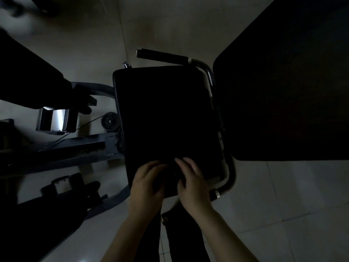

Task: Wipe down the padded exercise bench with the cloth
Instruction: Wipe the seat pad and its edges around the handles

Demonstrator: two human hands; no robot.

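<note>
Cloth (171,178): dark, likely soft; bunched under left hand (146,181) and right hand (190,178), lower centre, on bench (162,114); grip unclear.

The black padded table (164,118) is bare from its middle up to 12 o'clock, so a hand could slide there freely. Both hands (147,180) sit close together at its 6 o'clock edge. At 3 o'clock a curved metal bar (210,78) runs tight along the side. At 12 o'clock a black handle (162,56) sticks out. At 9 o'clock machine parts (56,120) crowd the floor, maybe touching; it is too dark to tell.
</note>
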